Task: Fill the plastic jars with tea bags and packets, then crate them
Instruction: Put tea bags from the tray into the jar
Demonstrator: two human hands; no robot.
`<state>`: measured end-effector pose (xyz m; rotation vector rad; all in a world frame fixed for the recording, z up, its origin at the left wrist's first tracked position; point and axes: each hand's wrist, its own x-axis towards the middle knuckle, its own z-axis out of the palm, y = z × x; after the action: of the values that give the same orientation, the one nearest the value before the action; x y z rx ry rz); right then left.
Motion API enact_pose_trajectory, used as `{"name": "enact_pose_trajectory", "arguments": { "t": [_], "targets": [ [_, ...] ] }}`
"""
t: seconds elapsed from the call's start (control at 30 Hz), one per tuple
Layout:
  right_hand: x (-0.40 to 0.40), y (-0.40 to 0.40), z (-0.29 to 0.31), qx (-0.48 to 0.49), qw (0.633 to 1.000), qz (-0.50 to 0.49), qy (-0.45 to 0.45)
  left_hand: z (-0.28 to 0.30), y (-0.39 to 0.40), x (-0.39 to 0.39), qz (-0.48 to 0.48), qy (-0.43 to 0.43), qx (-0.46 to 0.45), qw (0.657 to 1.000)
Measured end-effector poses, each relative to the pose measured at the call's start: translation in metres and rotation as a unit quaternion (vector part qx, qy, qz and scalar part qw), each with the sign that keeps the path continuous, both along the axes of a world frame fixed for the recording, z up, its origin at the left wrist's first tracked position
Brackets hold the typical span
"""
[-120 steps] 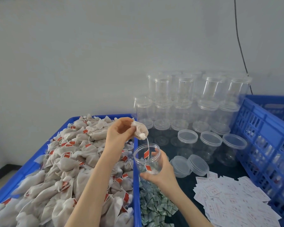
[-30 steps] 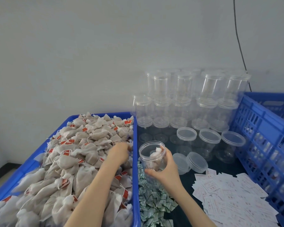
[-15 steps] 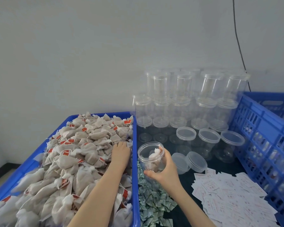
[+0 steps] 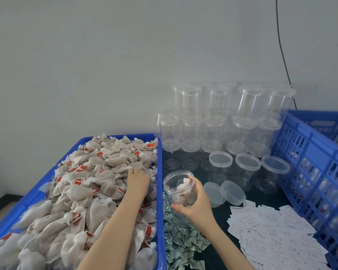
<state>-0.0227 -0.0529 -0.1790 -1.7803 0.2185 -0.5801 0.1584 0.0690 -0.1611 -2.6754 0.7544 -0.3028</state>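
Observation:
My right hand [image 4: 196, 204] grips an open clear plastic jar [image 4: 179, 187] holding a tea bag or two, tilted above the dark table. My left hand [image 4: 138, 181] lies palm down on the heap of beige tea bags [image 4: 82, 191] with red tags in the blue tray [image 4: 160, 191]; whether its fingers pinch a bag is hidden. Green packets [image 4: 181, 242] are piled below the jar, and white packets with red print [image 4: 271, 230] are spread to the right.
Empty lidded jars [image 4: 222, 117] are stacked against the wall. Three lidded jars [image 4: 247, 162] and two loose lids [image 4: 232, 192] stand nearer. A blue slatted crate [image 4: 316, 168] holding filled jars borders the right side. A black cable [image 4: 281, 41] runs down the wall.
Four seconds ago my left hand held a tea bag over the jar. Since then it dropped onto the tea bag heap and edged slightly left, while the jar stayed in my right hand.

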Motion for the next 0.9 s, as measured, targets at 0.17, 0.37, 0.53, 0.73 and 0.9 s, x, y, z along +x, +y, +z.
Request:
{"name": "enact_pose_trajectory", "arguments": {
  "t": [0.17,0.37,0.53,0.73,0.9],
  "targets": [
    [0.0,0.0,-0.003,-0.003,1.0,0.009,0.005,0.005,0.006,0.003,0.002,0.027,-0.078,0.997],
    [0.0,0.001,-0.001,0.001,1.0,0.011,0.013,0.027,0.018,0.0,0.0,0.195,-0.315,0.929],
    [0.001,0.005,-0.001,0.01,0.999,0.015,0.029,0.047,0.025,-0.006,-0.039,0.276,-0.511,0.813],
    [0.003,0.007,0.0,0.005,0.999,0.012,0.043,0.073,0.023,-0.024,-0.06,0.286,-0.692,0.66],
    [0.004,0.01,0.001,0.004,0.999,0.01,0.034,0.081,0.016,-0.04,-0.151,0.341,-0.654,0.659]
  ]
}}
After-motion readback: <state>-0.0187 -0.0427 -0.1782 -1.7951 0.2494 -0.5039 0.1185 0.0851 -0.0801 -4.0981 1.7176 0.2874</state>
